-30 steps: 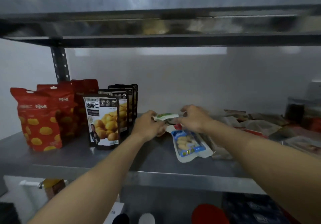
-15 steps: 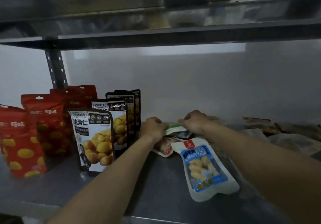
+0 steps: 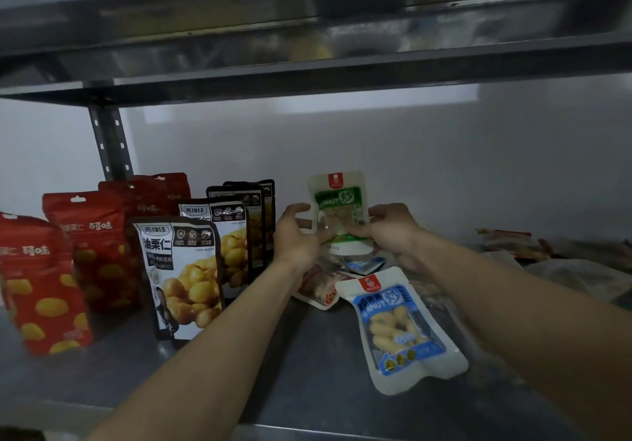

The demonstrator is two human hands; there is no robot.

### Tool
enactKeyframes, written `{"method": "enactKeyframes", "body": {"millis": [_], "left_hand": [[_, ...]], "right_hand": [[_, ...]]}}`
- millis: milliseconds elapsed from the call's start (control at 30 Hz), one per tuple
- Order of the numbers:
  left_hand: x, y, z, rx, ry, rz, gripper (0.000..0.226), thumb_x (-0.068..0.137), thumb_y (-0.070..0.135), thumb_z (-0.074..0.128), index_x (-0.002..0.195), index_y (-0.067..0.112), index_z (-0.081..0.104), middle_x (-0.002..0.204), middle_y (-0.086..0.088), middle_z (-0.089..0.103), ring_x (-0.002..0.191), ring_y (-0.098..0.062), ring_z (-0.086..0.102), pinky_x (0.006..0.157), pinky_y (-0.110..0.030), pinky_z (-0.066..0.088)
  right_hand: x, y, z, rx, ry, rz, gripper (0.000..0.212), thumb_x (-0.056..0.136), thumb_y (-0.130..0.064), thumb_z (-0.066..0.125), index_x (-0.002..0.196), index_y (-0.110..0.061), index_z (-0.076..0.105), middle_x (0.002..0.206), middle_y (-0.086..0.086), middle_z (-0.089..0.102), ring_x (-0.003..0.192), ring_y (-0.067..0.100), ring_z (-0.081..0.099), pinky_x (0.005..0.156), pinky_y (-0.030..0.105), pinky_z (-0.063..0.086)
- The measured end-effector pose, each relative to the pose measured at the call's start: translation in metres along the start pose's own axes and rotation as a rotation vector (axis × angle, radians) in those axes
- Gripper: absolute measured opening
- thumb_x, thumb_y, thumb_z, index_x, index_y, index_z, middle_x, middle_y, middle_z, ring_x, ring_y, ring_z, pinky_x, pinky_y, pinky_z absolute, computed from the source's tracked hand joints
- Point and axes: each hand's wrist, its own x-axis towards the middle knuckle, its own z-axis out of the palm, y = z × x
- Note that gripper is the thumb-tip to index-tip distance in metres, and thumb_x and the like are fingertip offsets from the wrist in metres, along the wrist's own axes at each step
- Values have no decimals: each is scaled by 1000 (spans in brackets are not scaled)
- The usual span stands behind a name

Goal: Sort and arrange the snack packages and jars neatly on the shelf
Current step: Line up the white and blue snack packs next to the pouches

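Note:
A green-labelled nut pouch stands upright at the back middle of the metal shelf. My left hand grips its left edge and my right hand grips its right edge. A blue-labelled pouch lies flat in front of my right hand. A red-and-white pouch and another blue one lie under my hands. Black chestnut bags stand in a row to the left, with red bags further left.
The shelf above hangs low overhead. A slotted upright post stands at the back left. Loose, blurry packages are piled on the shelf at the right. A pale wall closes the back.
The green pouch lay flat between my hands before; now both hands hold it upright. The camera has moved closer to the shelf.

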Motion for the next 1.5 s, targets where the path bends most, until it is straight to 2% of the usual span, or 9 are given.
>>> {"method": "enactKeyframes", "body": {"millis": [167,233,400,533,700,900,1067,1267,1500], "left_hand": [[-6,-1,0,-26,-170,-6,31,83,13,73,112,7,62,110,-10,67,91,-15,64,75,-24,55],[-9,0,1,-95,-207,-38,30,84,8,71,112,6,60,108,-15,68,91,-22,67,80,-36,57],[-11,4,6,-153,-195,-35,40,87,2,66,124,2,53,105,-20,67,84,-27,68,62,-29,59],[-13,7,7,-201,-200,-30,35,87,1,65,121,3,54,89,-13,68,72,-22,68,58,-31,58],[-16,7,6,-209,-224,-77,38,88,5,66,124,9,53,100,-16,68,82,-27,69,64,-35,59],[-12,5,3,-138,-177,-129,10,97,25,53,94,24,63,102,-13,71,86,-33,69,76,-43,56],[-9,1,7,-108,-169,-154,24,100,33,46,96,18,65,94,-10,70,83,-29,67,75,-44,55],[8,-19,17,243,-22,-124,16,95,19,52,96,19,67,105,-6,68,94,-23,62,87,-41,55],[14,-11,25,623,-271,-215,39,85,43,67,107,11,64,101,-6,63,96,-23,61,84,-36,53]], "right_hand": [[-8,-2,-8,-2,9,-125,26,73,-14,83,90,-16,64,93,0,70,83,16,68,68,30,57],[-9,-2,-10,-12,21,-157,25,75,-13,82,92,-16,65,97,1,70,86,16,67,69,29,57],[-13,-2,-11,65,41,-145,24,75,-11,82,90,-16,65,96,2,71,92,22,68,75,46,60],[-16,-3,-13,76,55,-161,22,75,-11,82,87,-17,64,94,1,71,92,21,69,79,41,59],[-21,0,-14,112,54,-147,23,76,-10,81,92,-14,65,97,4,71,89,22,69,68,32,59],[-19,1,-21,141,114,-104,32,76,-7,81,103,-10,64,101,5,71,88,22,69,70,39,61],[-20,5,-29,124,147,-109,31,78,-7,79,106,-9,63,99,3,70,81,14,66,50,19,51],[-12,12,-36,115,221,-99,32,77,-7,80,106,-11,65,101,5,72,86,19,69,70,31,57],[-8,17,-43,104,233,-97,28,76,-8,81,98,-15,66,99,4,72,89,20,68,80,35,57]]}}
